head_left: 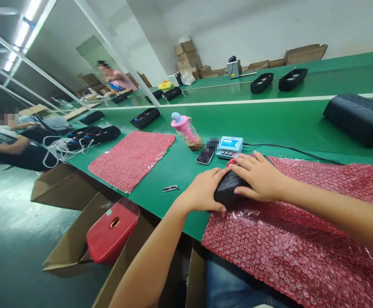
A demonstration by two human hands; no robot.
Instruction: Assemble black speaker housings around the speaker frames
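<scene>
Both my hands grip a black speaker housing (229, 190) with a ridged pattern on its surface. My left hand (205, 188) wraps its near left end, thumb low and fingers over the top. On the other side my right hand (259, 177) is curled over the top with its fingers pointing left. The housing lies at the left edge of a red bubble wrap sheet (285, 248). Just beyond it stands a light blue charger (230, 146) with a screen and buttons. A phone (206, 152) lies beside the charger. A small oblong grey part (170, 188) rests left of my left hand.
A pink-lidded bottle (188, 132) stands behind the phone. Another bubble wrap sheet (131, 158) covers the table to the left. A large black housing (359, 119) sits far right. Below the table edge, a cardboard box (67, 239) holds a red case (112, 233). Two people work farther off.
</scene>
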